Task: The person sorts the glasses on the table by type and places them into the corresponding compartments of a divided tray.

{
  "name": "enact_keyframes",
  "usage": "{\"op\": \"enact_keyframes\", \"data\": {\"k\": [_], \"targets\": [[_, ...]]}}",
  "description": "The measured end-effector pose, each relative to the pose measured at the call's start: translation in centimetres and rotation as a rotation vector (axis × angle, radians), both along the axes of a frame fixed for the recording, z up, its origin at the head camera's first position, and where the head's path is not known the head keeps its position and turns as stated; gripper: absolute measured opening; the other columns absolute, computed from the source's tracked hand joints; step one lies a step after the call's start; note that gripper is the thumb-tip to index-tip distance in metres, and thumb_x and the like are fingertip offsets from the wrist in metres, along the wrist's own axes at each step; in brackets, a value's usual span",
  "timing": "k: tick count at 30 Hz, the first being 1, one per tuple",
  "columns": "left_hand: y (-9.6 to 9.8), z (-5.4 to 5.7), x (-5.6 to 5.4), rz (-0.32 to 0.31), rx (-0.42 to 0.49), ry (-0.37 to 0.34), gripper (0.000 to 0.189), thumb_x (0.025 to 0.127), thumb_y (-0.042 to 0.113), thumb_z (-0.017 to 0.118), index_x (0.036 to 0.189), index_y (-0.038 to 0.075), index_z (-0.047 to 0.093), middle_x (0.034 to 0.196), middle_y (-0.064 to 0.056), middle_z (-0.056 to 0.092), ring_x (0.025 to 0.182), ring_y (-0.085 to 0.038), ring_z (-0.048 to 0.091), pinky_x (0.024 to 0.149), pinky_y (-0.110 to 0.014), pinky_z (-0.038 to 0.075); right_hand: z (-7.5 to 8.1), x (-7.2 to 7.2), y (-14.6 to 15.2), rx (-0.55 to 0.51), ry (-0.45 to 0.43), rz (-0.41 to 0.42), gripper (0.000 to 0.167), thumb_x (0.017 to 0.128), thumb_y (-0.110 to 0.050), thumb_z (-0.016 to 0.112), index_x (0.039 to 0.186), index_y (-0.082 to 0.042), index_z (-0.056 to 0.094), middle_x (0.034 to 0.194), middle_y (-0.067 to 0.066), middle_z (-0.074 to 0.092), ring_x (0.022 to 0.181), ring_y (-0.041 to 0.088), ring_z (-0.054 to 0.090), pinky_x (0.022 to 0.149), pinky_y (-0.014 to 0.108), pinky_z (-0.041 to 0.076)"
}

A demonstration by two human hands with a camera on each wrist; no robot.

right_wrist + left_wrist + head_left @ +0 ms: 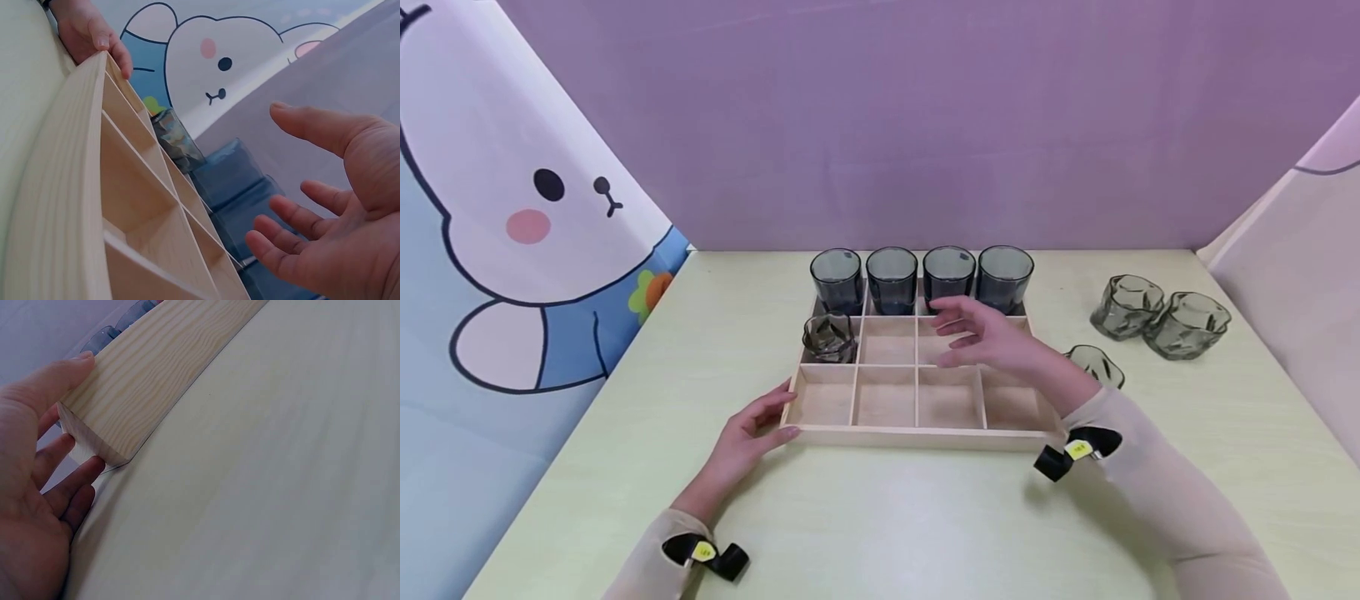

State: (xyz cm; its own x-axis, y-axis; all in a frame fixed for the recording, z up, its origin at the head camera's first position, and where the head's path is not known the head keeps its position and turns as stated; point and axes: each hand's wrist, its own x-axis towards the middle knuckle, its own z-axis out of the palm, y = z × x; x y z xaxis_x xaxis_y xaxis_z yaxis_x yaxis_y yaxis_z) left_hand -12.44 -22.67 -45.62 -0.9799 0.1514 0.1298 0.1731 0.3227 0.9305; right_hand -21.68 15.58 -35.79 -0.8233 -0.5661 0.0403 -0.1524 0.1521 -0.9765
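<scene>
A compartmented wooden tray (925,438) lies on the table. My left hand (745,442) holds its near left corner, thumb on the front wall (169,362) and fingers against the side. My right hand (988,335) hovers over the right half of the tray, fingers spread and the palm empty in the right wrist view. Several smooth dark glass tumblers (892,283) fill the back row, the right ones partly covered by this hand. One wavy grey glass (830,337) sits in the leftmost compartment of the middle row.
Two wavy glasses, one (1126,308) beside another (1187,327), stand on the table at the right. A third wavy glass (1097,363) is partly hidden behind my right forearm. A purple cloth (880,125) hangs behind the table, with a cartoon-printed cloth (490,267) at the left.
</scene>
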Motion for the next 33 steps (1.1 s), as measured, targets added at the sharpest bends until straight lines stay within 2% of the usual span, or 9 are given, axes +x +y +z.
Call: {"op": "enact_keyframes", "data": {"k": [4,11,13,17,21,26,30,33], "targets": [[0.1,-0.1,0.0,-0.005,0.004,0.007,0.048,0.084,-0.003,0.074,0.13,-0.005,0.06,0.151,-0.018,0.043,0.115,-0.02,0.059,0.093,-0.019,0.045,-0.1,0.1,1.5,0.019,0.023,0.026,0.081,0.08,0.005,0.077,0.149,0.005,0.033,0.138,0.023,0.049,0.128,0.047,0.043,0.103,0.052,0.041],[0.1,0.0,0.2,0.002,0.002,0.004,0.047,0.085,-0.003,0.074,0.13,-0.005,0.06,0.151,-0.019,0.044,0.112,-0.016,0.06,0.092,-0.019,0.046,-0.2,0.5,4.1,0.057,0.103,0.058,0.083,0.077,0.01,0.077,0.148,0.006,0.033,0.137,0.025,0.049,0.126,0.047,0.044,0.1,0.043,0.046],[0.2,0.1,0.1,0.005,-0.002,-0.009,0.048,0.084,-0.002,0.074,0.13,-0.005,0.06,0.151,-0.017,0.044,0.114,-0.02,0.059,0.093,-0.02,0.046,-0.2,0.5,4.9,0.071,0.124,0.06,0.083,0.077,0.011,0.077,0.147,0.007,0.033,0.136,0.025,0.049,0.125,0.043,0.045,0.099,0.041,0.046],[0.3,0.2,0.1,0.002,0.002,-0.023,0.049,0.085,-0.001,0.074,0.131,-0.004,0.059,0.152,-0.016,0.043,0.117,-0.031,0.057,0.094,-0.021,0.046,0.0,0.6,6.8,0.082,0.182,0.072,0.083,0.076,0.011,0.077,0.146,0.009,0.033,0.135,0.022,0.05,0.123,0.025,0.049,0.097,0.033,0.047],[0.3,0.2,0.1,-0.001,0.01,-0.02,0.049,0.085,-0.002,0.074,0.131,-0.004,0.059,0.152,-0.017,0.042,0.117,-0.036,0.057,0.093,-0.021,0.046,0.2,0.6,8.6,0.085,0.267,0.101,0.083,0.075,0.012,0.078,0.145,0.01,0.033,0.136,0.013,0.051,0.122,0.011,0.05,0.096,0.028,0.046],[0.3,0.3,0.2,-0.002,0.011,-0.016,0.049,0.085,-0.002,0.074,0.131,-0.005,0.059,0.152,-0.017,0.042,0.117,-0.036,0.057,0.094,-0.021,0.046,0.4,0.7,10.9,0.106,0.335,0.108,0.087,0.074,0.011,0.08,0.147,0.006,0.033,0.137,0.005,0.052,0.125,0.008,0.047,0.097,0.026,0.044],[0.2,0.3,0.2,0.001,0.008,-0.015,0.048,0.084,-0.002,0.074,0.13,-0.005,0.059,0.152,-0.017,0.042,0.118,-0.035,0.056,0.094,-0.021,0.045,0.3,0.7,12.6,0.134,0.344,0.108,0.089,0.074,0.011,0.079,0.15,0.003,0.032,0.139,-0.003,0.05,0.128,0.008,0.044,0.098,0.023,0.04],[0.2,0.2,0.2,0.001,0.008,-0.011,0.048,0.084,-0.002,0.074,0.13,-0.005,0.059,0.152,-0.017,0.042,0.117,-0.035,0.057,0.093,-0.021,0.046,0.1,0.6,14.0,0.142,0.34,0.14,0.091,0.074,0.012,0.078,0.151,0.003,0.03,0.142,-0.009,0.047,0.131,0.006,0.041,0.099,0.021,0.037]]}}
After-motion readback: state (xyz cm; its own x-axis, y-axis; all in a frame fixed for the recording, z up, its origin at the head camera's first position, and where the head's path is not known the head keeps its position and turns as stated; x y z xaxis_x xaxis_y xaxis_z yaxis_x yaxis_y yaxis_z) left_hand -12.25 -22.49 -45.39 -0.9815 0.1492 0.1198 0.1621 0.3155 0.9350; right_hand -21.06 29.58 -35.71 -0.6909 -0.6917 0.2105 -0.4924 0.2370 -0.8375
